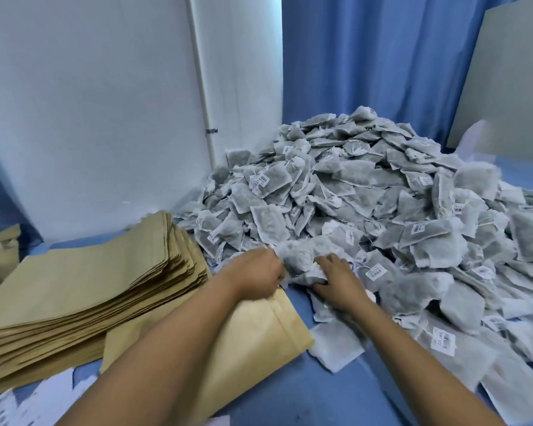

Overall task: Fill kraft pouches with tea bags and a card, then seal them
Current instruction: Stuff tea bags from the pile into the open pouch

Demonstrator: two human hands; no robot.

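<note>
A big heap of grey tea bags point(366, 192) with white tags covers the right half of the blue surface. One kraft pouch point(259, 333) lies flat under my left forearm, its mouth toward the heap. My left hand point(256, 272) is curled at the heap's near edge, gripping a bunch of tea bags point(299, 256). My right hand point(339, 281) lies on the same bunch, fingers bent round it. A thick stack of empty kraft pouches point(83, 287) sits at the left. White cards point(22, 401) lie at the bottom left, blurred.
A white wall panel point(90, 118) stands behind the pouch stack, and blue curtain point(382, 56) hangs behind the heap. A grey board point(511, 87) leans at the far right. Bare blue table cover point(305, 395) shows between my forearms.
</note>
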